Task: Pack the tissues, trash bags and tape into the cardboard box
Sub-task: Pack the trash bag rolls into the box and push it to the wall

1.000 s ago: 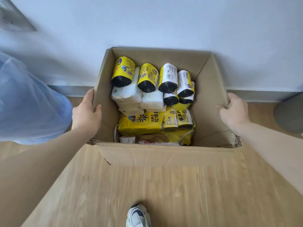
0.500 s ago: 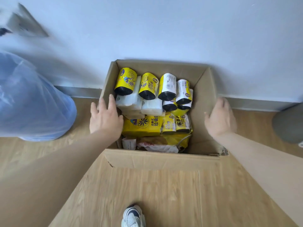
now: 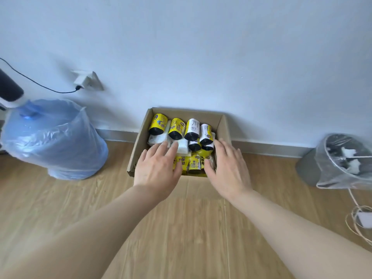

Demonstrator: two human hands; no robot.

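**A:** From the head view, where does everything sit?

**B:** The cardboard box stands on the floor, its 12 o'clock side against the wall. The trash-bag rolls lie in a row along that far side, on top of the white tissues. Yellow packs, probably more trash bags, fill the 6 o'clock end. I can't make out any tape; it may be buried underneath.

**A:** And the hands?

**B:** The left hand and the right hand are both spread flat, palms down, holding nothing. They hover over the near half of the box, left at its 7 o'clock corner and right at 5 o'clock. I can't tell whether they touch the contents.

**A:** Why flat like that?

**B:** My guess is to press the load down or to reach for the flaps. The rolls are stacked high, so they would need to settle before the box can close. It looks nearly full.

**A:** Is anything in the way?

**B:** Not close by. A water bottle wrapped in blue plastic stands at the box's 9 o'clock, near but apart from it. A lined waste bin stands well apart at 3 o'clock. A wall socket with a cable plugged in sits at 10 o'clock. The wall blocks any push towards 12 o'clock.
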